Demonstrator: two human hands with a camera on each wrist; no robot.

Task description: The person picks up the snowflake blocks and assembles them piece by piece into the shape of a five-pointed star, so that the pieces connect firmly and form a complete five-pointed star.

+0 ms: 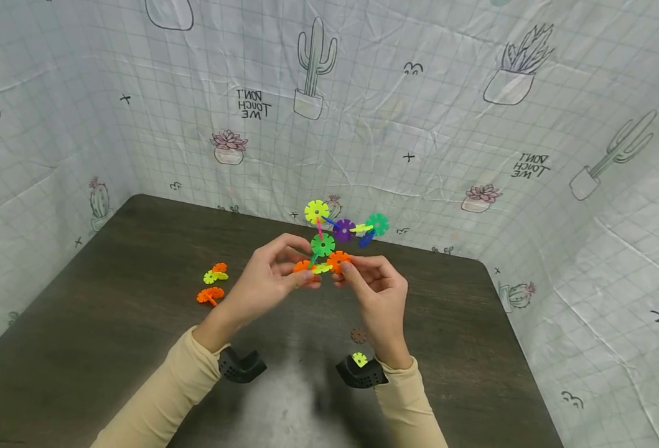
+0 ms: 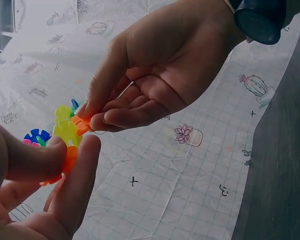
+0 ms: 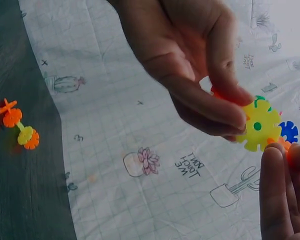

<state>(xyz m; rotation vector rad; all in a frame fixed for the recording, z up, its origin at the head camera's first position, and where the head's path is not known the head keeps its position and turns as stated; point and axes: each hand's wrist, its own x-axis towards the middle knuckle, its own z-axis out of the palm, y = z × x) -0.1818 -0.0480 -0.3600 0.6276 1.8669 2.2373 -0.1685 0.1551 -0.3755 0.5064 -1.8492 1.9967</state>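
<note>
Both hands hold up one linked chain of notched plastic discs above the table. My left hand pinches an orange disc between thumb and fingers. Another orange disc is pinched by my right hand. Between the two lies a yellow disc, seen face-on as a yellow disc in the right wrist view. Above them rise a green disc and an upper yellow disc. A purple disc, a blue disc and a teal disc branch off rightward. Fingers partly cover the orange discs.
Left on the dark table lie joined yellow and orange discs and an orange cluster. A brown disc and a loose yellow disc lie near the right wrist's black mount. A printed cloth encloses the table.
</note>
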